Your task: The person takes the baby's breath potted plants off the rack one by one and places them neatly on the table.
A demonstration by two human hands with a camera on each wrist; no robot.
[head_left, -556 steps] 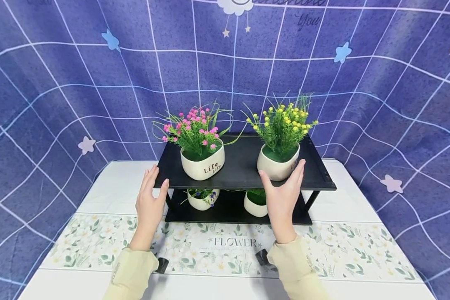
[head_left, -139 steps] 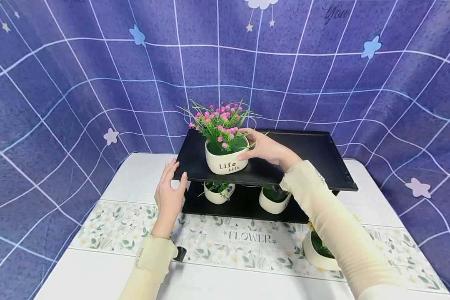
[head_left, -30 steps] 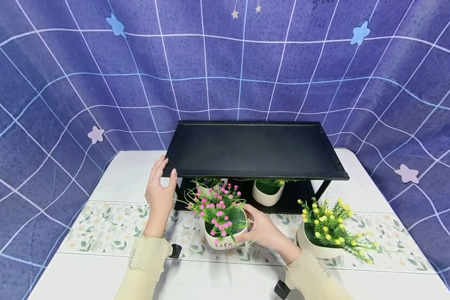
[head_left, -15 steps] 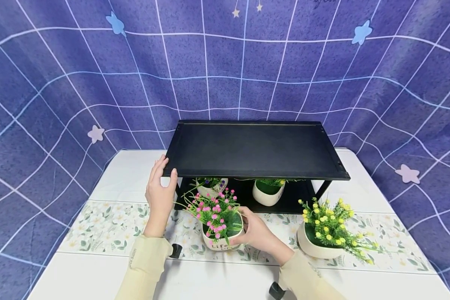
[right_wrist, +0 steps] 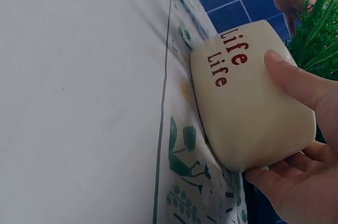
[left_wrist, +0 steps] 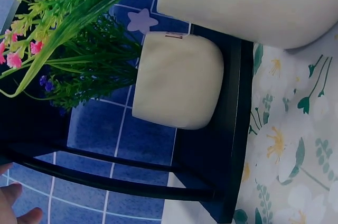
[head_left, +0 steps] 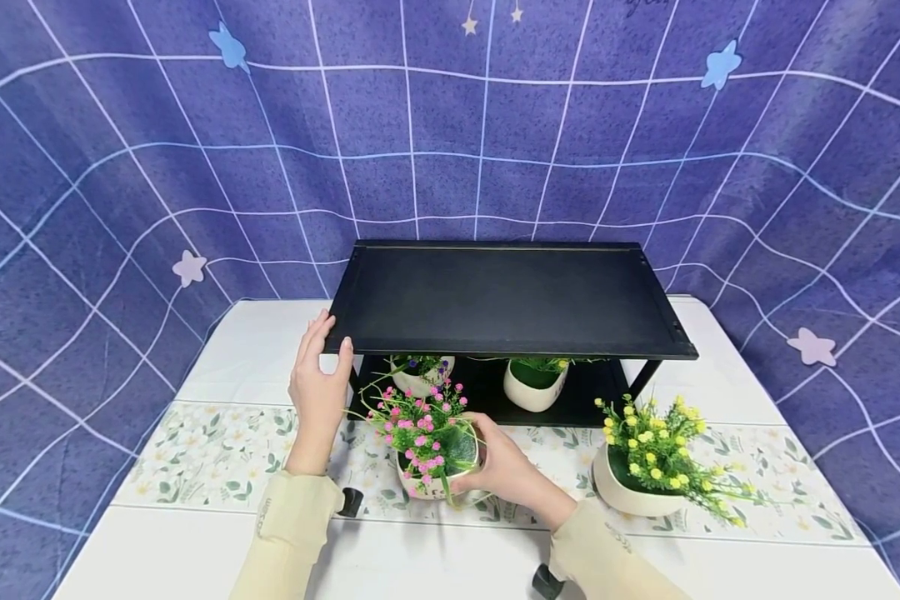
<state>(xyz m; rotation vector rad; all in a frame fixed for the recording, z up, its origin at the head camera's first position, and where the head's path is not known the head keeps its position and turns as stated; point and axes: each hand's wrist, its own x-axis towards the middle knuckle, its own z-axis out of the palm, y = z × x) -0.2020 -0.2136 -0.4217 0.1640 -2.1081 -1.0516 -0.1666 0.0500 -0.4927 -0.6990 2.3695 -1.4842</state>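
Note:
My right hand point(head_left: 506, 471) grips a white pot with pink flowers point(head_left: 426, 446) by its right rim, thumb in front and fingers behind. In the right wrist view the pot point(right_wrist: 248, 108) shows red "Life" lettering, its base right at the floral strip of the tabletop. My left hand point(head_left: 320, 387) holds the front left corner of the black two-tier shelf point(head_left: 510, 300), thumb at the front edge and fingers along the side. On the lower tier stand a pot with purple flowers point(head_left: 420, 380) and another white pot point(head_left: 532, 390), their tops partly hidden by the upper board.
A white pot with yellow flowers point(head_left: 641, 479) stands on the table at the right, beyond my right forearm. The white table point(head_left: 435, 567) carries a flower-printed strip point(head_left: 202, 454) ahead of the shelf. A blue gridded curtain point(head_left: 450, 125) hangs close behind and at both sides.
Since the oldest frame, the yellow and pink flower pots have come off the shelf top to the table area in front. Over the last second my right hand has shifted the pink one slightly left.

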